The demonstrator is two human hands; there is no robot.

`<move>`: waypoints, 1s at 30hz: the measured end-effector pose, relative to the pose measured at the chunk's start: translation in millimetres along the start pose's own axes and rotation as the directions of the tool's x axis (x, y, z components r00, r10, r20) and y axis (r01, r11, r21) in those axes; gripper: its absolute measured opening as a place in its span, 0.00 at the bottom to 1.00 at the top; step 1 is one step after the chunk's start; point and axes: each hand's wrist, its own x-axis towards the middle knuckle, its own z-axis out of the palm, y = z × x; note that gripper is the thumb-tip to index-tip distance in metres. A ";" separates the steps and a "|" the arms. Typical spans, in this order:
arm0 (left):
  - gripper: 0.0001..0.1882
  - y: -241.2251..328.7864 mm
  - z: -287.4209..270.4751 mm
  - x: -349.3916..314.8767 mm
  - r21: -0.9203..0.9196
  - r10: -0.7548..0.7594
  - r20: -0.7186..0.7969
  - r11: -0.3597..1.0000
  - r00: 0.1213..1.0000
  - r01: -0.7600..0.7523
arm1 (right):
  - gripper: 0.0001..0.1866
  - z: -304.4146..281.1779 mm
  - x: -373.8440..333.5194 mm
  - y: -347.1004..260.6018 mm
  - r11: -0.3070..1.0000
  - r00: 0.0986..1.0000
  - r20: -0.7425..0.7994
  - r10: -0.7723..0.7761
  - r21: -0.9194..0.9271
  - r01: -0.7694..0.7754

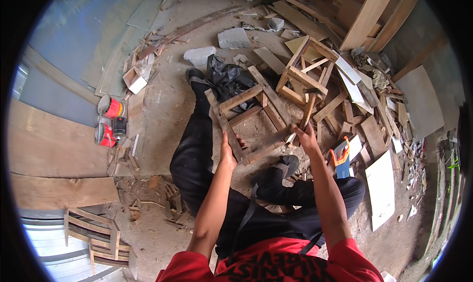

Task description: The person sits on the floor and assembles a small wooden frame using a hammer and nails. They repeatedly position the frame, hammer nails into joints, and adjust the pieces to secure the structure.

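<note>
A small wooden stool frame (238, 118), made of nailed battens, is held tilted above the floor between my outstretched legs. My left hand (228, 153) is closed round its near left leg, fingertips showing on the inner side. At the frame's right corner my right hand (306, 137) is closed round the wooden handle of a hammer (309, 109), whose head points away from me. Whether this hand also grips the frame's leg, I cannot tell. Just beyond the hammer a second wooden frame (293, 80) stands on the scrap.
A handsaw with an orange handle (340, 156) lies by my right knee. Wood offcuts (372, 134) pile up along the right. Paint cans (111, 107) stand at left. A black plastic bag (224, 75) and concrete blocks (233, 38) are ahead.
</note>
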 end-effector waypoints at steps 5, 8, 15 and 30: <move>0.30 -8.9 -10.7 14.7 0.102 -0.031 -0.154 0.994 0.988 0.047 | 0.15 -17.3 -7.6 -5.1 0.947 0.958 0.047 0.284 -0.171 -0.273; 0.30 -16.3 -8.3 17.5 0.165 0.084 -0.213 0.985 0.973 -0.049 | 0.19 -11.4 3.1 -9.1 0.952 0.968 -0.050 0.245 -0.173 -0.250; 0.14 -17.5 3.8 14.9 0.394 0.282 -0.183 0.899 0.942 -0.192 | 0.27 43.5 18.5 -16.2 0.780 0.952 -0.125 0.279 -0.548 -0.301; 0.06 -19.1 -12.9 27.8 0.447 0.217 -0.093 0.881 0.972 -0.154 | 0.28 30.2 28.1 8.3 0.683 0.999 0.040 -0.023 -0.729 0.045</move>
